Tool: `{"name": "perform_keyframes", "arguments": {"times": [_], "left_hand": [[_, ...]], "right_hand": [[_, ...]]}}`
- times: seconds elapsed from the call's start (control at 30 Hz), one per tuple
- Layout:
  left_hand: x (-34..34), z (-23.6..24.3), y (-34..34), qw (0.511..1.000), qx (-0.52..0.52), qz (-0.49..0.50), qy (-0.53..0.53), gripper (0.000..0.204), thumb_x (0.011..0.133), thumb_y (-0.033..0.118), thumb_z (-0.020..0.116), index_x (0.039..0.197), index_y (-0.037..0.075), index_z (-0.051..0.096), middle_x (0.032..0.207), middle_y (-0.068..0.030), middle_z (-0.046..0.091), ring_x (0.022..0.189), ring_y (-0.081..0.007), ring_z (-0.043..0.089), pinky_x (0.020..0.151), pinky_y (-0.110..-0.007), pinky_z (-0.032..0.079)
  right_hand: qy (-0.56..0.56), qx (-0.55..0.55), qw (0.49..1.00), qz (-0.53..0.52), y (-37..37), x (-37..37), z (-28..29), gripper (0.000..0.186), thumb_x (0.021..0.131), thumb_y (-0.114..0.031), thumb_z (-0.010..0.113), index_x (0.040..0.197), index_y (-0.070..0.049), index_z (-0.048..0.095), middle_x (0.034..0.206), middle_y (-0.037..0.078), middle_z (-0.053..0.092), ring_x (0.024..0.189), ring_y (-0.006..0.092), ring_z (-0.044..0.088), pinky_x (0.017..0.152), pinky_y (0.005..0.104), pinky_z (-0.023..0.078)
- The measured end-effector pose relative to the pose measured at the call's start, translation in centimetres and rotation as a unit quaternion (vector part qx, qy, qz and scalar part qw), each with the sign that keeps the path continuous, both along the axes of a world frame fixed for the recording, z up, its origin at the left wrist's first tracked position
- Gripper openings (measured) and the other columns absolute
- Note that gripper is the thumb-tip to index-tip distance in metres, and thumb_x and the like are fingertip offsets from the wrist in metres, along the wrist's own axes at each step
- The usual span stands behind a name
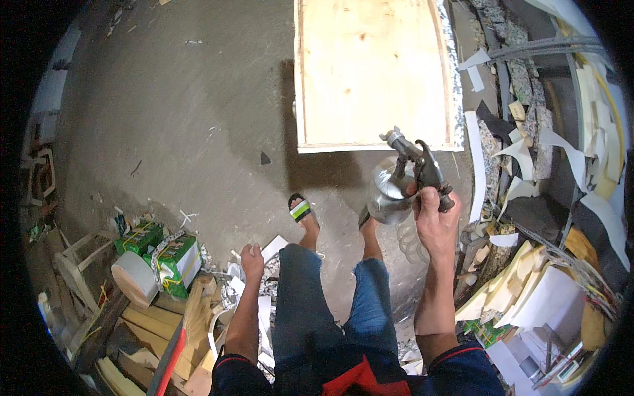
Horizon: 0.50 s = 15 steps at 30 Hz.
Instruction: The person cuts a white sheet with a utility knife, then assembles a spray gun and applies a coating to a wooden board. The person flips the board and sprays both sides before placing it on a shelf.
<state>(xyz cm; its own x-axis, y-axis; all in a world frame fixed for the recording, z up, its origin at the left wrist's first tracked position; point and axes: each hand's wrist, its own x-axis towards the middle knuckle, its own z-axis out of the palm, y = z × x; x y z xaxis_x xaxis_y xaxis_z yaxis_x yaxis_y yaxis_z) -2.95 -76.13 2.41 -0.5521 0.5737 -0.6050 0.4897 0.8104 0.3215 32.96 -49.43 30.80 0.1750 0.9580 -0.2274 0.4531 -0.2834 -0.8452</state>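
Observation:
Gripped in my right hand (437, 224) is a dark metal spray gun (429, 165) with a round transparent cup (391, 191) attached to it. Its nozzle end points up and left, over the near edge of a pale wooden panel (370, 79). The panel has a white edge and is brightly lit, with speckled foam along its right side. My left hand (251, 259) hangs beside my left leg, fingers loosely curled, and nothing shows in it.
Foam strips and white offcuts (522, 152) are heaped along the right, with cream foam sheets (508, 284) nearer me. At the lower left lie green-and-white packages (177, 264), a round white piece (135, 277) and wood pieces (162, 323). A coiled hose (411, 243) hangs below the gun.

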Motion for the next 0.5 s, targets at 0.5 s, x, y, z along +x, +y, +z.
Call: {"name": "perform_keyframes", "arguments": {"times": [0.5], "left_hand": [[3.2,-1.3,0.7,0.996,0.048,0.0,-0.08,0.046,0.097,0.034,0.058,0.121,-0.006,0.059,0.119,-0.0259,0.061,0.101,-0.0361,0.064,0.088,-0.041,0.052]], "right_hand": [[-0.031,-0.03,0.997,0.07,1.7,-4.7,0.2,0.043,0.094,-0.039,0.063,0.111,0.0,0.065,0.084,0.01,0.067,0.079,0.0165,0.061,0.072,0.0321,0.05]]}}
